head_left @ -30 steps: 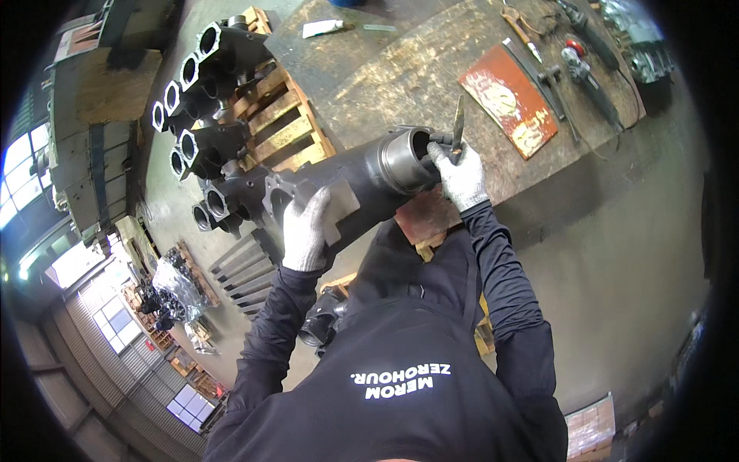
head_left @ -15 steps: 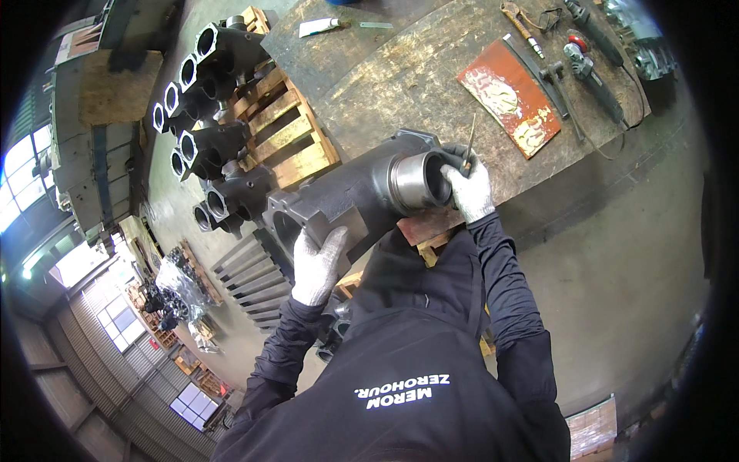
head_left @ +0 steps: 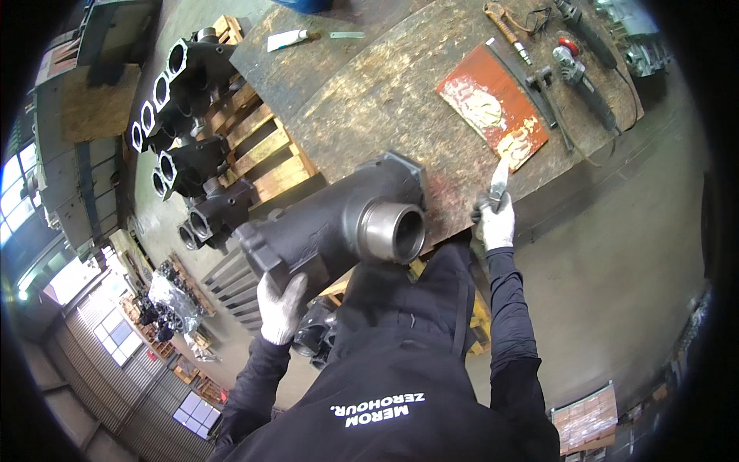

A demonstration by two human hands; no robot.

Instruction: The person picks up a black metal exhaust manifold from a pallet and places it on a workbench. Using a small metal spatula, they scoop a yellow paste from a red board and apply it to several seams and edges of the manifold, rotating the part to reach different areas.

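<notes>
A large black cast pipe fitting (head_left: 308,223) lies slantwise across the table's near corner, its machined bare-metal collar (head_left: 379,232) facing me. My gloved left hand (head_left: 281,306) grips the flange at its left end, thumb against the near side. Off to the right, my gloved right hand (head_left: 494,222) is closed round a putty knife (head_left: 499,179). Its blade points away from me and meets the near edge of a red-orange board (head_left: 493,68). Pale, creamy paste (head_left: 482,108) is smeared on that board in two patches.
The worn table (head_left: 362,100) also carries a white tube (head_left: 289,39), a hammer (head_left: 548,88), an angle grinder (head_left: 585,85) and a wooden-handled tool (head_left: 508,31). Several black castings (head_left: 196,162) stand to the left by a wooden pallet (head_left: 269,158). A slatted metal piece (head_left: 231,281) lies below them.
My right hand has left the collar's opening and moved right, bringing the putty knife to the paste on the board. The fitting has turned, its collar now angled more toward me; my left hand stays on it.
</notes>
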